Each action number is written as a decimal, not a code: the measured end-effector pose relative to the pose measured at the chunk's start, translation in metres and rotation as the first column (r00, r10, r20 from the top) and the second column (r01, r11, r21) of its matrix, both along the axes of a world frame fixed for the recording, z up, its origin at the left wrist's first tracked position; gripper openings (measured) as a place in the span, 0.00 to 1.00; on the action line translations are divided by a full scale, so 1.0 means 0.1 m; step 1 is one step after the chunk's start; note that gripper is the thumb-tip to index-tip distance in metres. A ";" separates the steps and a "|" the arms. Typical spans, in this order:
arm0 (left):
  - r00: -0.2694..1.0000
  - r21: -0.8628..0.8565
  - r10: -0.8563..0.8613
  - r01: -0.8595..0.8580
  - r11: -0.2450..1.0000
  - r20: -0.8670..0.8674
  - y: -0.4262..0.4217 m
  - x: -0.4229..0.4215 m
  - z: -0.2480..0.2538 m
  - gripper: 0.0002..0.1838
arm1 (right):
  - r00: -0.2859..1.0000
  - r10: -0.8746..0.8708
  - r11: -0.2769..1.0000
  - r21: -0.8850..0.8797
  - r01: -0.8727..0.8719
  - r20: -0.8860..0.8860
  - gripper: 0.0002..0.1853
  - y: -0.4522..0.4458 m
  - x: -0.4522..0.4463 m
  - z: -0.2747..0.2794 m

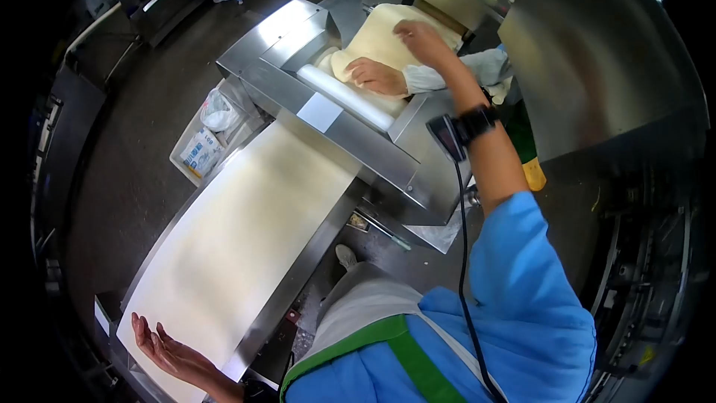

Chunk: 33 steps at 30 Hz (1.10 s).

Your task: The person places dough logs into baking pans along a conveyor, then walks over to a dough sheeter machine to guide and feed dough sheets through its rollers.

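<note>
My left hand is at the near end of a long, smooth, pale cream sheet of dough, palm turned partly up and fingers spread, holding nothing visible. The sheet lies along a metal conveyor and runs up under a steel machine housing. My right hand is stretched out over a thick, folded slab of dough at the machine's top, its fingers loosely bent and apart. Whether it touches the slab I cannot tell. A white roller sits in front of that slab.
A co-worker's hand in a white sleeve rests on the slab beside my right hand. A white bin with bags stands left of the machine. At right is a large steel panel. A black cable hangs along my right arm.
</note>
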State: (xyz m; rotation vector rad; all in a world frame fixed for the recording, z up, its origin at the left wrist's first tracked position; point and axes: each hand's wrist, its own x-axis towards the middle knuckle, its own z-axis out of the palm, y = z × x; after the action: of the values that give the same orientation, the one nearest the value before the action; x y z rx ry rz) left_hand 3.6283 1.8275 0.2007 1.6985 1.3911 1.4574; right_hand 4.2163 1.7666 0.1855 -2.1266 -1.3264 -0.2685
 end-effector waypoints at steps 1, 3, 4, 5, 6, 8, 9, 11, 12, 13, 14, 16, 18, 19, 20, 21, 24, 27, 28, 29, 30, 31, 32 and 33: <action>1.000 -0.010 0.003 -0.003 1.000 0.004 0.01 0.02 0.01 0.18 | 0.988 0.156 0.970 -0.189 -0.154 -0.007 0.08 0.17 0.12 -0.17; 1.000 -0.017 0.013 -0.013 1.000 0.004 0.03 0.07 0.02 0.18 | 0.902 0.426 0.847 -0.379 -0.372 0.068 0.08 0.48 0.31 -0.71; 1.000 -0.031 0.021 -0.021 0.999 0.004 0.04 0.08 0.01 0.18 | 0.827 0.535 0.805 -0.400 -0.437 0.174 0.08 0.60 0.37 -0.96; 1.000 -0.044 0.028 -0.028 0.999 0.003 0.05 0.10 0.00 0.18 | 0.819 0.570 0.754 -0.350 -0.556 -0.071 0.08 0.69 0.35 -1.04; 0.999 -0.044 0.032 -0.032 0.999 -0.004 0.05 0.10 0.00 0.18 | 0.761 0.570 0.715 -0.269 -0.645 -0.308 0.08 0.78 0.32 -1.12; 0.999 -0.075 0.038 -0.037 0.996 0.013 0.07 0.10 -0.01 0.18 | 0.936 0.198 0.721 -0.604 -0.340 -0.292 0.11 0.93 0.13 -1.13; 0.999 -0.078 0.042 -0.041 0.996 0.009 0.08 0.08 -0.03 0.18 | 0.872 0.486 0.626 -0.720 -0.298 0.061 0.11 0.90 0.02 -0.98; 0.998 -0.079 0.058 -0.060 0.995 -0.036 0.10 0.04 -0.05 0.17 | 0.914 0.404 0.692 -0.666 -0.278 0.038 0.10 1.04 0.08 -1.11; 0.998 -0.080 0.058 -0.061 0.995 -0.037 0.10 0.05 -0.05 0.17 | 0.947 0.322 0.758 -0.603 -0.250 0.012 0.10 1.11 0.13 -1.18; 0.996 -0.082 0.067 -0.073 0.994 -0.064 0.08 0.08 -0.03 0.17 | 0.973 0.232 0.820 -0.539 -0.193 0.005 0.10 1.14 0.13 -1.20; 0.993 -0.081 0.077 -0.084 0.993 -0.091 0.09 0.10 -0.01 0.17 | 0.987 0.158 0.863 -0.487 -0.135 0.006 0.10 1.12 0.13 -1.21; 0.994 -0.085 0.080 -0.086 0.993 -0.073 0.12 0.07 -0.04 0.17 | 0.997 0.076 0.894 -0.444 -0.061 0.018 0.11 1.02 0.17 -1.19; 0.995 -0.095 0.080 -0.086 0.992 -0.060 0.13 0.05 -0.05 0.17 | 0.999 0.048 0.889 -0.456 -0.035 0.017 0.11 0.87 0.21 -1.10; 0.994 -0.090 0.081 -0.087 0.992 -0.068 0.13 0.06 -0.04 0.17 | 0.999 0.046 0.882 -0.471 -0.035 0.012 0.12 0.82 0.21 -1.06; 0.994 -0.085 0.083 -0.089 0.992 -0.076 0.13 0.06 -0.04 0.17 | 0.999 0.046 0.876 -0.480 -0.034 0.013 0.12 0.79 0.20 -1.02; 0.994 -0.085 0.084 -0.090 0.992 -0.074 0.13 0.07 -0.05 0.17 | 0.999 0.046 0.874 -0.486 -0.035 0.011 0.12 0.76 0.17 -1.00; 0.997 -0.069 0.053 -0.056 0.996 -0.051 0.15 0.08 -0.04 0.17 | 0.999 0.044 0.862 -0.506 -0.029 0.018 0.13 0.69 0.09 -0.94; 1.000 -0.083 0.021 -0.022 0.996 -0.017 0.16 0.07 -0.04 0.17 | 0.998 0.057 0.817 -0.574 -0.059 -0.021 0.14 0.59 -0.02 -0.88; 1.000 -0.087 0.006 -0.006 0.996 0.007 0.15 0.07 -0.03 0.17 | 0.996 0.077 0.780 -0.619 -0.094 -0.055 0.14 0.54 -0.09 -0.83; 0.999 -0.090 -0.008 0.011 0.996 0.031 0.14 0.06 -0.03 0.17 | 0.989 0.105 0.725 -0.672 -0.149 -0.106 0.14 0.50 -0.17 -0.79; 0.999 -0.088 -0.009 0.012 0.996 0.033 0.12 0.05 -0.02 0.17 | 0.976 0.134 0.665 -0.715 -0.216 -0.170 0.15 0.47 -0.26 -0.76; 0.999 -0.086 -0.007 0.010 0.996 0.038 0.09 0.04 -0.03 0.17 | 0.959 0.163 0.608 -0.742 -0.282 -0.231 0.15 0.45 -0.39 -0.73; 0.999 -0.083 -0.005 0.009 0.997 0.043 0.07 0.03 -0.03 0.17 | 0.942 0.175 0.566 -0.753 -0.335 -0.288 0.15 0.42 -0.54 -0.67; 0.999 -0.081 -0.008 0.011 0.997 0.046 0.04 0.02 -0.04 0.17 | 0.933 0.214 0.603 -0.712 -0.359 -0.289 0.15 0.37 -0.70 -0.62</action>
State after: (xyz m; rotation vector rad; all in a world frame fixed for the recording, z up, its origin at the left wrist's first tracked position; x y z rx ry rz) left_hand 3.6301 1.8318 0.1964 1.6101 1.3968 1.4067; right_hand 4.1459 1.8041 0.1238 -2.4247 -1.8594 0.7447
